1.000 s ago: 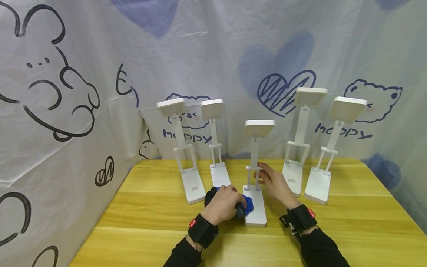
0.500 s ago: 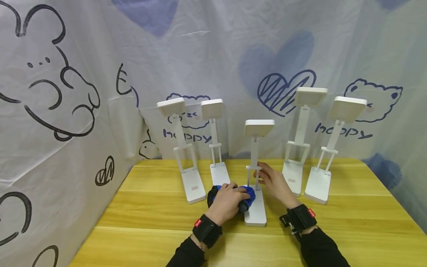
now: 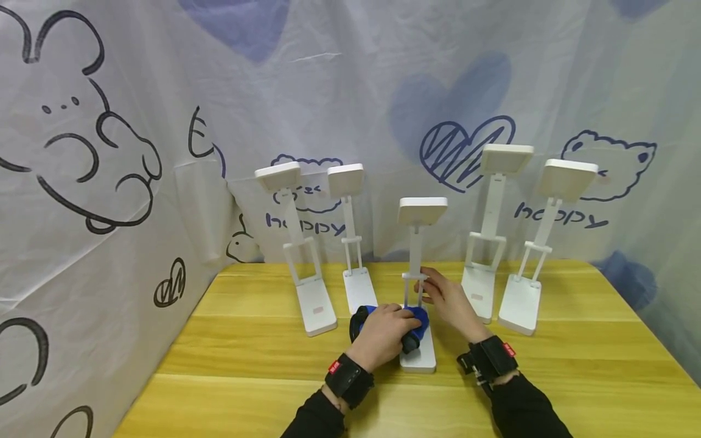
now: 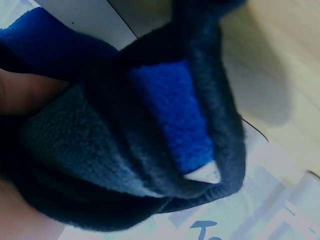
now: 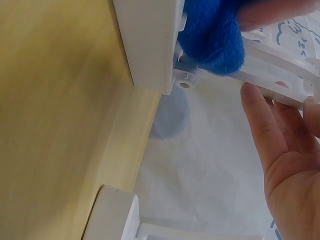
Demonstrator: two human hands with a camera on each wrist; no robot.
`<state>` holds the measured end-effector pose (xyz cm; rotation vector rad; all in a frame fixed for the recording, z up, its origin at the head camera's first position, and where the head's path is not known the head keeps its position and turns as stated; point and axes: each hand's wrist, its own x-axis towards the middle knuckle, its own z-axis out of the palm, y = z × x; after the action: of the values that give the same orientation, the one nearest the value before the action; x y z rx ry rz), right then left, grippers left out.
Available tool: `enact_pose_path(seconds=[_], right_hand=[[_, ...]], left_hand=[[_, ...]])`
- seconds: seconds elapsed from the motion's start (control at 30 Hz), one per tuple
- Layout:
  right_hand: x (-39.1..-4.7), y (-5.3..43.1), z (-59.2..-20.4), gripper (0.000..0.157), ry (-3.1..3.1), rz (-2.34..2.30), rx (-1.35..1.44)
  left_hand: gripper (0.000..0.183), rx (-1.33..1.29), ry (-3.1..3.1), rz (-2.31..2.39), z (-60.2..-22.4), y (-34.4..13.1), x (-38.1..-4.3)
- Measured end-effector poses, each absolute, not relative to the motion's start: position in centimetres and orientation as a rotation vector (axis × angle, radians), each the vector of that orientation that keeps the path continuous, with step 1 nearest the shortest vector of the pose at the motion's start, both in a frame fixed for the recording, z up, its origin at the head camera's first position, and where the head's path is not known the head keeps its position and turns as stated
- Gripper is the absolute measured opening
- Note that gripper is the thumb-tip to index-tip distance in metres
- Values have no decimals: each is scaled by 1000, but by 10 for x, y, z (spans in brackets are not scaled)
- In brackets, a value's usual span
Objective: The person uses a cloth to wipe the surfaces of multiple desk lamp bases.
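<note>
In the head view, a white desk lamp (image 3: 418,362) stands upright at the table's middle, its flat head on a stem above two thin struts. My left hand (image 3: 380,334) holds a bunched blue and dark-grey cloth (image 3: 421,317) over the lamp's base, near the foot of the struts. The left wrist view shows the cloth (image 4: 175,115) folded, blue inside dark parts. My right hand (image 3: 451,307) holds the lamp's struts from the right side. In the right wrist view, fingertips (image 5: 252,97) touch the white strut frame, with blue cloth close by at the hinge.
Two white lamps (image 3: 316,310) (image 3: 358,289) stand to the left, and two more (image 3: 479,292) (image 3: 520,304) to the right, close to my right hand. A printed curtain (image 3: 350,91) hangs behind the wooden table (image 3: 235,359).
My left hand has slid to the right with the cloth, further across the lamp's base. The right hand keeps its place on the struts. The head view has shifted slightly.
</note>
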<state>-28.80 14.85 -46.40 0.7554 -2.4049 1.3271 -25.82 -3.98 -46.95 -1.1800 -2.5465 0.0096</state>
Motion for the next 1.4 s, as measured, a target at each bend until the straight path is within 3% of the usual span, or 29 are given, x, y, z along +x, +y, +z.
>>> enact_pose_path(seconds=[0.7,1.23,1.4], right_hand=[[-288,152,-462,31,-2409,1305,736],[-285,149,-466,33,-2405,1322,772],[-290,150,-465,33,-2397,1337,793]], left_hand=[[39,-1361,-2552,-50,-466,-30,-247],[39,-1448,-2593,-393,-469,-70,-234],[49,-1454,-2598,-431,-468,-85,-236]])
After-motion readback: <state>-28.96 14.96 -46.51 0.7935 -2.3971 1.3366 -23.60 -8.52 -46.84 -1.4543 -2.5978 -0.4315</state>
